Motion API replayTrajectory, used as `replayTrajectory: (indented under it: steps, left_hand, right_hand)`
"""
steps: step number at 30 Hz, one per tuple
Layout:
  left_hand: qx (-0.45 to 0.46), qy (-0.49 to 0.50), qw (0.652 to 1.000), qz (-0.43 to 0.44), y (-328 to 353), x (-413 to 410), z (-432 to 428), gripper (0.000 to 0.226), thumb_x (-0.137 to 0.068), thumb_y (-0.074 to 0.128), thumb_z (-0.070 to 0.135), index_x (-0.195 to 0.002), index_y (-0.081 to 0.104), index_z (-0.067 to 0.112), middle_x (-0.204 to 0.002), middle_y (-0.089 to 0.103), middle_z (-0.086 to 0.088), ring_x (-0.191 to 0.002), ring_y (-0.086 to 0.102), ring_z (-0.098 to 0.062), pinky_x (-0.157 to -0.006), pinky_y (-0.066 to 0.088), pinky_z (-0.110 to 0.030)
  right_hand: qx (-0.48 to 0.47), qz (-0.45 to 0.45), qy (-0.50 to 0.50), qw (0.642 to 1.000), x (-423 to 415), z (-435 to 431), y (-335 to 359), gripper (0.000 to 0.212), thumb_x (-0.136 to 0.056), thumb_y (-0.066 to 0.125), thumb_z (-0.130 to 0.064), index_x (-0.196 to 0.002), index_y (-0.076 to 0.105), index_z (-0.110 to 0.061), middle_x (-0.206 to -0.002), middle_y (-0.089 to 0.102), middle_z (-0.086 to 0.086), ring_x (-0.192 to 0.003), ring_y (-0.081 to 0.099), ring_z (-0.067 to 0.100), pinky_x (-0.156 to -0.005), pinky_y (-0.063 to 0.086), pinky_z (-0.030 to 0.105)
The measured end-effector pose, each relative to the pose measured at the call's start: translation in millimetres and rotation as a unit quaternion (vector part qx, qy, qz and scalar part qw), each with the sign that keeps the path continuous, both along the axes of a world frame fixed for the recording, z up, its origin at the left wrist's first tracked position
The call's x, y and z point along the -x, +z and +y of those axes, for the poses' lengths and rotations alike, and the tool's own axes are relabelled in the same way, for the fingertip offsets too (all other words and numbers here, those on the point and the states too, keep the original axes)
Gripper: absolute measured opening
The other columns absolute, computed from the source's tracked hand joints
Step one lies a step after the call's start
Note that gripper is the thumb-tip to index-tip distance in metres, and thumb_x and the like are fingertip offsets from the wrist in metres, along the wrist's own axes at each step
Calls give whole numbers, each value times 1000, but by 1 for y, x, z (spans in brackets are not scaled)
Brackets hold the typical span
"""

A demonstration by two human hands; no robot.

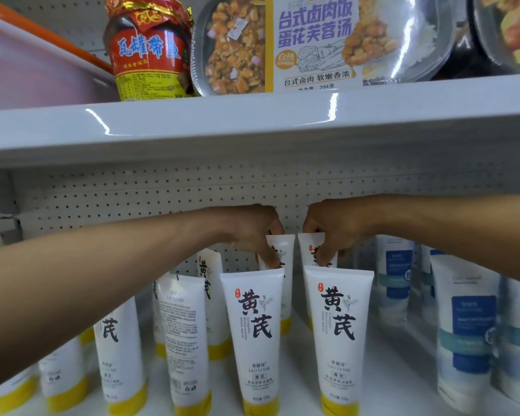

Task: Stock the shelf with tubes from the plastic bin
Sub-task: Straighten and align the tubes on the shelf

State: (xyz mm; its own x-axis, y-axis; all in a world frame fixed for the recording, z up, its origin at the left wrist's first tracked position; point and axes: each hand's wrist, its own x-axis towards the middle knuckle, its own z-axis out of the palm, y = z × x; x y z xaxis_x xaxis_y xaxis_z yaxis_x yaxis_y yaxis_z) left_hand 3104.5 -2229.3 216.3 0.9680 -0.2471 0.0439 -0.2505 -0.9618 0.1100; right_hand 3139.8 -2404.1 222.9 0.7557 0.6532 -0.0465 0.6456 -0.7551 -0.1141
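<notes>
Order seems back-first: my left hand pinches one rear tube upright, my right hand the neighbour tube.

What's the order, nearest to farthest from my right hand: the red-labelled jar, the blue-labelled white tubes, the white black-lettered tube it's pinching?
1. White black-lettered tube, pinched in the right hand.
2. Blue-labelled white tubes, on the right.
3. Red-labelled jar, upper shelf, left.
</notes>
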Motion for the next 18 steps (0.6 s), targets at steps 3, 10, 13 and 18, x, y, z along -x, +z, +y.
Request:
replayTrajectory:
  steps: [3, 10, 13, 18]
  left_hand:
    - [-2, 6, 1000, -3, 0, -2, 2, 33, -79, 78, 29, -109, 73, 16, -106, 73, 4, -94, 64, -10, -87, 52, -24]
    - [4, 6, 1000, 2, 0, -7, 2, 35, -80, 78, 28, -112, 72, 15, -109, 72, 4, -98, 65, -11, -90, 52, -25]
    - [7, -3, 1000, 12, 1, -7, 4, 31, -80, 77, 28, -109, 72, 17, -106, 72, 5, -95, 65, -10, -87, 52, -24]
    - [11, -7, 1000, 20, 0, -6, 4, 30, -82, 76, 29, -109, 72, 18, -107, 72, 5, -93, 64, -8, -88, 51, -23]
  right_hand:
    - [0, -8, 0, 1000, -3, 0, 0, 21, -81, 75, -20, -100, 67, -15, -102, 71, 1, -85, 71, 15, -78, 60, 32]
    - [-3, -1, 3, 1000, -6, 0, 0, 25, -81, 74, -20, -104, 67, -14, -105, 71, 2, -86, 71, 17, -78, 60, 32]
    - [8, 0, 5, 1000, -7, 0, 0, 26, -82, 74, -21, -105, 67, -13, -105, 72, 3, -87, 72, 19, -80, 60, 35]
    - [12, 6, 5, 1000, -8, 0, 0, 29, -82, 74, -19, -109, 66, -12, -108, 71, 4, -92, 70, 20, -83, 59, 36]
